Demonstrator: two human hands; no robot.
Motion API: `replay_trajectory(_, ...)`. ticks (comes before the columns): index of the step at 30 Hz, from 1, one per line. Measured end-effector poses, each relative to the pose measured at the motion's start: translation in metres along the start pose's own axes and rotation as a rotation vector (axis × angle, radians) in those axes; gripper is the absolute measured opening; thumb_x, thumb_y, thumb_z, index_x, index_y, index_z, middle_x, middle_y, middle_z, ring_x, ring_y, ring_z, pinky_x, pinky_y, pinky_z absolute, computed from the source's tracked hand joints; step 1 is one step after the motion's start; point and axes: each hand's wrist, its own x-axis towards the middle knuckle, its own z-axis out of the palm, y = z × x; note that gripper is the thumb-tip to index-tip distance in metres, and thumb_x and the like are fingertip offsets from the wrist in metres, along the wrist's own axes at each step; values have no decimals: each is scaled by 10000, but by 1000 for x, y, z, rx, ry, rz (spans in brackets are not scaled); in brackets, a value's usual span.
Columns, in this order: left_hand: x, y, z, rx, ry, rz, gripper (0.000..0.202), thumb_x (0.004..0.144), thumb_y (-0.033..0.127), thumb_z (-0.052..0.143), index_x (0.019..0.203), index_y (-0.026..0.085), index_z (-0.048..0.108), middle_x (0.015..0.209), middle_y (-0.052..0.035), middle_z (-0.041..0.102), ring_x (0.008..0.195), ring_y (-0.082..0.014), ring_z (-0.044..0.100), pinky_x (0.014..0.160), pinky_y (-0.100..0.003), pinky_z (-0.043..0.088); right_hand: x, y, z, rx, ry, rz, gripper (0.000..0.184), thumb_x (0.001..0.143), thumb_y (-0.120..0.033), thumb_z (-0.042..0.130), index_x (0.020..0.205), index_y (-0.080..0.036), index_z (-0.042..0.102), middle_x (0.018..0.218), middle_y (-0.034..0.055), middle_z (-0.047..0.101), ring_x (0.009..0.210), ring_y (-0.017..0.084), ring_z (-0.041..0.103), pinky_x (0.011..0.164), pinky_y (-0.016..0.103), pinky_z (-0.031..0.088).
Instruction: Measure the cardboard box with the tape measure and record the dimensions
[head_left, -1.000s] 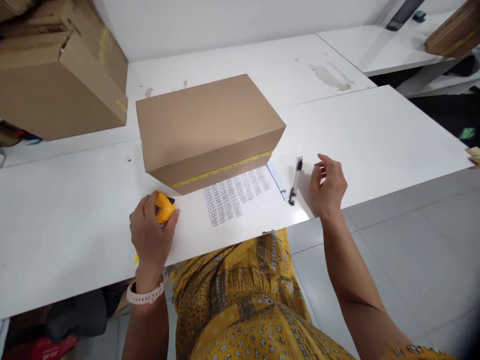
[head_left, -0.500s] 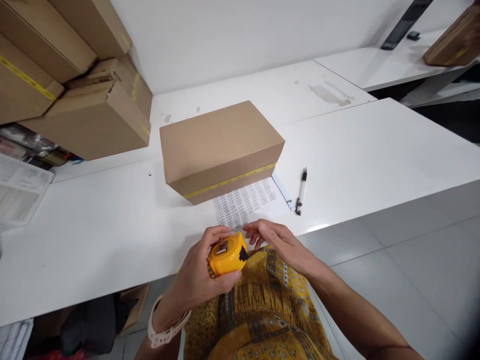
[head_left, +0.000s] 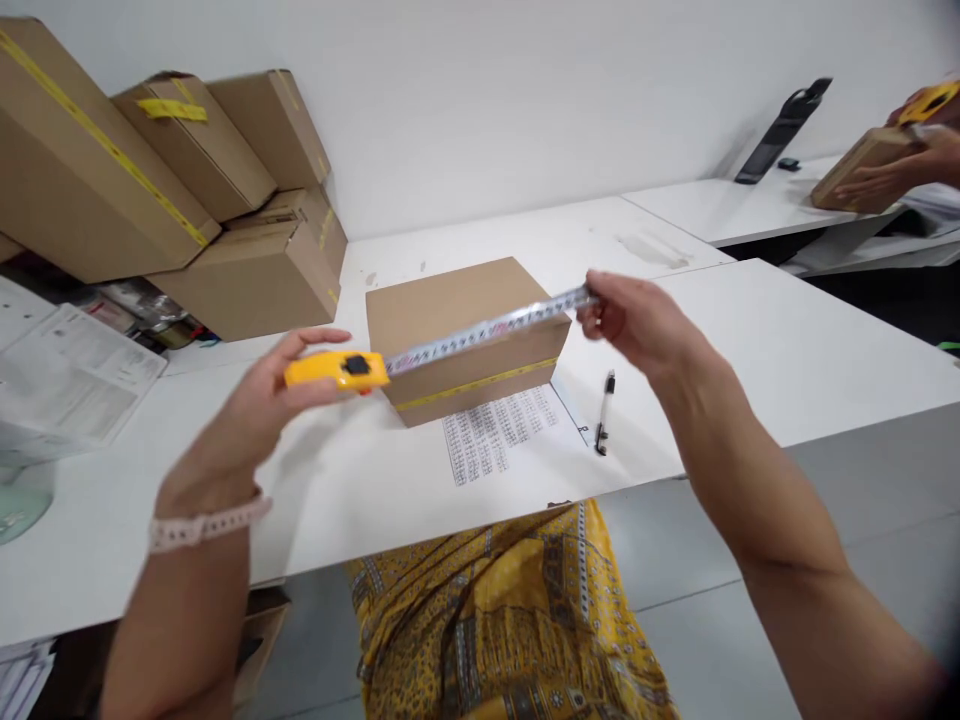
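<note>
My left hand (head_left: 259, 400) grips a yellow tape measure (head_left: 337, 370) in the air above the white table (head_left: 787, 340). Its blade (head_left: 487, 326) is drawn out to the right, and my right hand (head_left: 637, 320) pinches the blade's end. The blade stretches across the front of a closed cardboard box (head_left: 465, 320) with a yellow tape strip along its near side. The box rests on a printed sheet (head_left: 499, 430), and a pen (head_left: 602, 425) lies to the right of it.
Several stacked cardboard boxes (head_left: 150, 180) stand at the back left, with papers (head_left: 67, 375) below them. At the far right another person's hands (head_left: 900, 160) hold a box and a yellow tape measure on a neighbouring table.
Both hands rose from near my lap to above the box. My right hand took the blade's end and pulled it out to the right. The view tilted upward.
</note>
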Motion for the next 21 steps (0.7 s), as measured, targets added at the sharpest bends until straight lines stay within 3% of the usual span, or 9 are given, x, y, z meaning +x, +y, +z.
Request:
replay_trajectory(2,27,-3,-30,-20,26,4,587,772,544,764,1242,221,627,1160,-71,771,997,-303,723,908,-494,589,40,-5,-18,3,70,9,294,919,-398,680,737,-199,564,662,0,542,571,105,474,508,243,394)
replay_trajectory(5,57,-22,-68,-32,-11,-25,534,793,537,757,1161,160,673,1142,-90,776,992,-280,702,873,-426,589,80,4,-29,-16,110,106,263,923,-332,663,734,-186,554,651,-11,526,563,94,449,498,226,367)
replay_trajectory(8,69,-48,-95,-43,-58,-110,592,745,558,795,1160,146,703,1130,-110,783,943,-281,700,756,-347,586,94,20,-22,-100,118,162,267,927,-291,652,706,-173,561,661,-7,535,589,91,461,537,225,379)
replay_trajectory(10,71,-61,-105,-61,-49,-167,649,707,579,817,1191,160,710,1155,-116,783,956,-304,708,742,-346,592,96,29,-13,-145,104,173,274,925,-289,655,693,-171,569,669,1,544,613,97,473,561,230,388)
replay_trajectory(15,70,-66,-108,-64,-44,-206,613,695,578,796,1179,208,733,1166,-110,787,1025,-353,723,822,-397,605,97,38,4,-257,97,139,291,916,-353,664,707,-177,565,708,8,555,665,110,495,603,246,398)
replay_trajectory(21,81,-55,-89,-97,-107,-161,483,761,519,747,1142,223,744,1192,-143,767,1023,-359,741,820,-415,607,96,44,12,-386,15,143,416,877,-597,678,852,-189,601,902,77,686,744,150,579,643,279,448)
